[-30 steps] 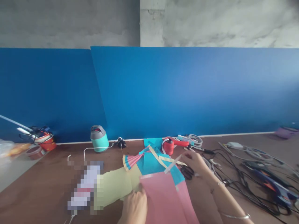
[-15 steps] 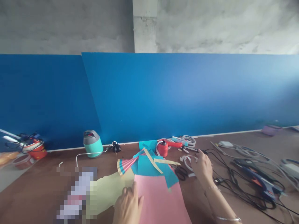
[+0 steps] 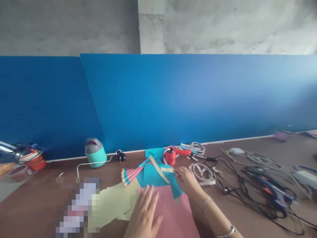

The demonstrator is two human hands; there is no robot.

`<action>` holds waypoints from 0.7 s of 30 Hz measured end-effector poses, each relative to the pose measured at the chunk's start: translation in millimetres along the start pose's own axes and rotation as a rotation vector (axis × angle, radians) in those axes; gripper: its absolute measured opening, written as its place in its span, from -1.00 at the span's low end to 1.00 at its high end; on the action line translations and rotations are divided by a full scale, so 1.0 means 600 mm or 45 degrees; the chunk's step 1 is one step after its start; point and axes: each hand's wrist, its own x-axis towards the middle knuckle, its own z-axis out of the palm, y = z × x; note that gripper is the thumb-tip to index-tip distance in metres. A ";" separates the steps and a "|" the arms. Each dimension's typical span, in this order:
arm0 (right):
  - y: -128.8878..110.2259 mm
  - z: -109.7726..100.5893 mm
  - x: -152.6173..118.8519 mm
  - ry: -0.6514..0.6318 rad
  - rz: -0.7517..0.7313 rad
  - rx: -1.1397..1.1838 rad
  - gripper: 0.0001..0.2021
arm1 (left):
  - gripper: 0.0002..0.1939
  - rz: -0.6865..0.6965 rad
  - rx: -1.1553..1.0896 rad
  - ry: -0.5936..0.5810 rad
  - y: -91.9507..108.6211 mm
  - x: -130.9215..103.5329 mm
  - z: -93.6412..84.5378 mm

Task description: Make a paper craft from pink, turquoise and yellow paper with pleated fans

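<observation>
My left hand [image 3: 146,213] lies flat on a sheet of pink paper [image 3: 174,215], fingers stretched forward and thumb apart. Pale yellow paper [image 3: 111,201] sits to its left, partly under the pink sheet's edge. My right hand [image 3: 187,180] is curled down at the right edge of the blue paper [image 3: 151,177], closed over the place of the black-handled scissors, which it hides almost fully. Cream paper strips [image 3: 159,170] cross the blue paper. A pleated paper fan [image 3: 132,174] in pink, blue and cream rests at their left.
Behind the paper stand a red glue-like container [image 3: 170,157] and a teal-grey canister [image 3: 95,153]. White tape [image 3: 203,173] lies coiled right of my right hand. Black cables [image 3: 244,191] and a blue glue gun [image 3: 274,191] spread farther right. Keys [image 3: 119,155] lie near the blue partition [image 3: 173,105].
My right hand has moved left from the white coil and curled over the scissors. My left hand has slid slightly forward and flattened on the pink paper.
</observation>
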 end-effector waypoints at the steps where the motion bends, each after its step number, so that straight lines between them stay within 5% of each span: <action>1: -0.001 -0.001 -0.001 0.009 0.004 -0.002 -0.73 | -0.38 0.108 -0.039 -0.019 0.001 -0.002 0.011; 4: -0.017 -0.001 -0.004 0.033 -0.020 0.004 -0.75 | -0.25 0.256 -0.097 -0.072 0.003 -0.006 0.040; 11: -0.067 0.024 -0.006 0.015 -0.101 -0.119 -0.87 | -0.31 0.174 -0.243 -0.112 0.006 -0.008 0.062; 14: -0.066 0.024 -0.003 0.053 -0.110 -0.108 -0.80 | -0.49 -0.028 -0.493 -0.180 0.005 -0.002 0.040; 17: -0.060 0.007 -0.002 0.038 -0.068 0.298 -0.80 | -0.53 -0.372 -0.754 -0.045 -0.008 0.011 -0.001; 21: -0.057 -0.019 -0.007 -0.353 0.035 1.096 -0.81 | -0.36 -0.729 -1.057 0.222 -0.046 0.043 -0.059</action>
